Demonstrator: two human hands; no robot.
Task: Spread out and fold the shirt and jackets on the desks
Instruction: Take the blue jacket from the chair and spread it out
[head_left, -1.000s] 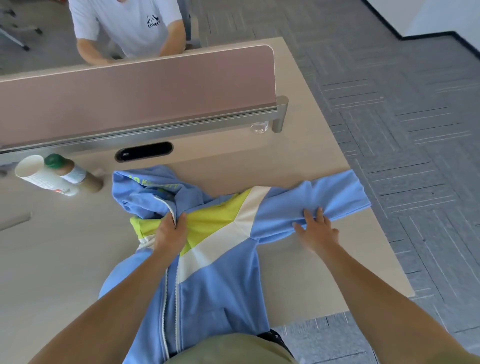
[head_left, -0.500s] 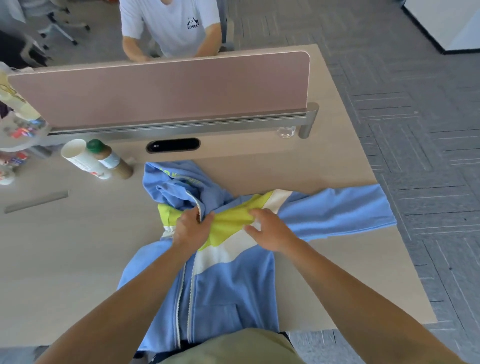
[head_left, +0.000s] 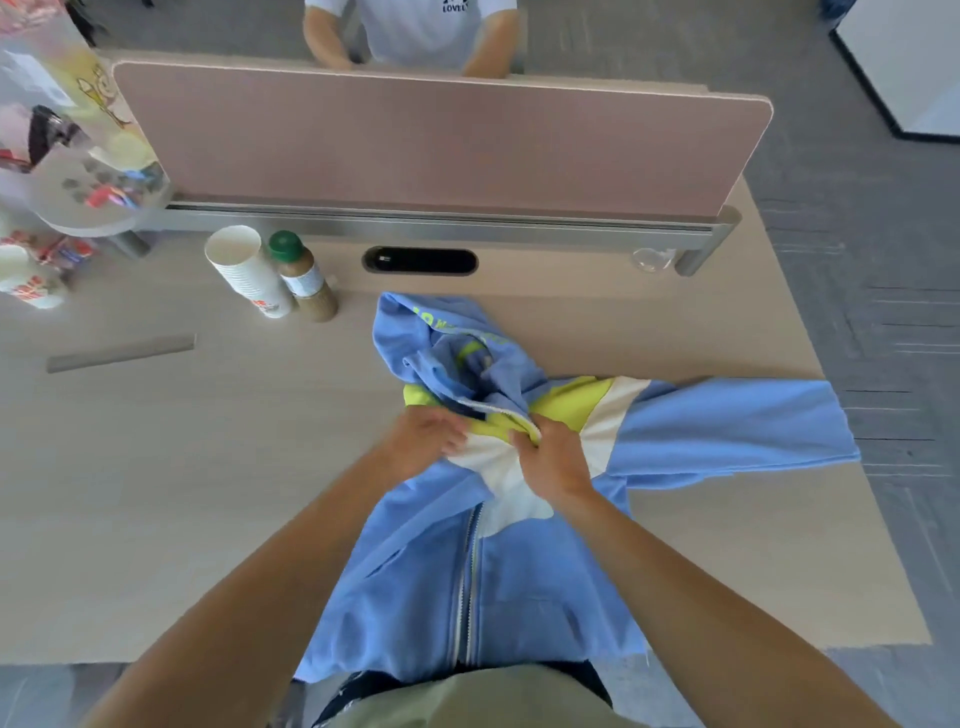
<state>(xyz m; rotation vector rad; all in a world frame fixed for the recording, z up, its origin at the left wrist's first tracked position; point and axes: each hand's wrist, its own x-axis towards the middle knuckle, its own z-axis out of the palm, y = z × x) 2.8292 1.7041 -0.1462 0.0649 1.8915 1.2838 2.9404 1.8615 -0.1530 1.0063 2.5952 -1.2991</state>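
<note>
A light blue zip jacket (head_left: 524, 587) with yellow and white chest panels lies front up on the wooden desk (head_left: 208, 493). Its hood (head_left: 441, 343) is bunched toward the divider, and one sleeve (head_left: 727, 431) stretches out flat to the right. My left hand (head_left: 423, 441) grips the fabric at the left side of the chest by the zip. My right hand (head_left: 553, 460) pinches the yellow and white cloth beside the collar. The two hands sit close together. The jacket's other sleeve is hidden, and the hem hangs over the near desk edge.
A stack of paper cups (head_left: 249, 270) and a green-capped bottle (head_left: 304, 278) stand left of the hood. A grey strip (head_left: 122, 353) lies farther left. A pink divider (head_left: 441, 140) runs across the back, with a person in a white shirt (head_left: 415, 26) behind it.
My right hand left the outstretched sleeve and came to the chest beside my left hand. Both hands now gather fabric near the collar. The camera view shifted left.
</note>
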